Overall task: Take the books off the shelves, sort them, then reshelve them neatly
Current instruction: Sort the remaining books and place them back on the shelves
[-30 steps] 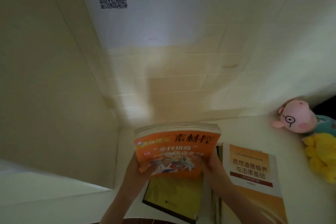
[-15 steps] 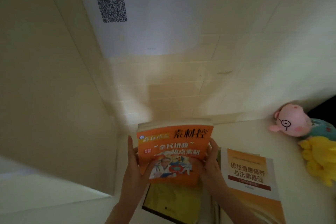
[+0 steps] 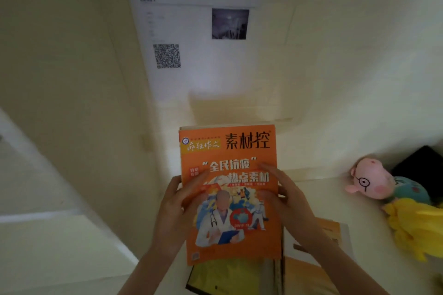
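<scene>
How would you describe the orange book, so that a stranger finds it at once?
Start at the white desk by the wall. Both hands, left hand and right hand, grip the orange book by its sides. Only its cover shows a doctor in white.

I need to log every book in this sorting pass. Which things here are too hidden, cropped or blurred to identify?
Head view only:
- Yellow-green book: mostly covered by the orange magazine; title unseen.
- Orange-and-white book: title hidden behind the right hand and forearm.
- Wall notice: text too blurred and small to read.
- Dark object behind the pig plush: cut by the right edge, unidentifiable.
- Shelves: none identifiable.
</scene>
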`<state>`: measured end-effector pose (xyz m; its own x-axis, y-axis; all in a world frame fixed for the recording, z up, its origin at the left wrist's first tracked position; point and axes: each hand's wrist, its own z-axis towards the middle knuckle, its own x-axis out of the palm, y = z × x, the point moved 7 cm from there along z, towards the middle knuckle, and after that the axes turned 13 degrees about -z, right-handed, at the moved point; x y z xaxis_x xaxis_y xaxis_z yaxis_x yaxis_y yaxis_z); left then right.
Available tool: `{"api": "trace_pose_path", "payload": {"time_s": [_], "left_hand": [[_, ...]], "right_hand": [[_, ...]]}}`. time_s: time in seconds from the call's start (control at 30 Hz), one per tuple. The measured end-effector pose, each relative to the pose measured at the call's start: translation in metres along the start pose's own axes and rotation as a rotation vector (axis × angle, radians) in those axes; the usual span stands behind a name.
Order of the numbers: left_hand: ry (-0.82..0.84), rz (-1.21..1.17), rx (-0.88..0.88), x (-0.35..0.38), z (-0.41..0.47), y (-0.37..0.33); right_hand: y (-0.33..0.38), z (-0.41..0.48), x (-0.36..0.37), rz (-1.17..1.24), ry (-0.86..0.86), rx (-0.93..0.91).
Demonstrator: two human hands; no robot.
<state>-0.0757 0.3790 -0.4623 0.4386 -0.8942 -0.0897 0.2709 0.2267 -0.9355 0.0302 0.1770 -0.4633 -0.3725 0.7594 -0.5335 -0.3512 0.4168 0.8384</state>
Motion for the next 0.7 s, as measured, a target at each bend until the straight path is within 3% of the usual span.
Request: {"api": "trace_pose_path", "payload": {"time_s": [0.13, 0.7], "left_hand": [[-0.021, -0.061, 0.002, -0.003, 0.005, -0.041], [-0.252, 0.161, 0.225, 0.000, -0.039, -0.203]], "right_hand": [[0.021, -0.004, -0.021, 0.090, 0.013, -0.008], [0.140, -0.033, -0.112, 0.195, 0.117, -0.349]]}}
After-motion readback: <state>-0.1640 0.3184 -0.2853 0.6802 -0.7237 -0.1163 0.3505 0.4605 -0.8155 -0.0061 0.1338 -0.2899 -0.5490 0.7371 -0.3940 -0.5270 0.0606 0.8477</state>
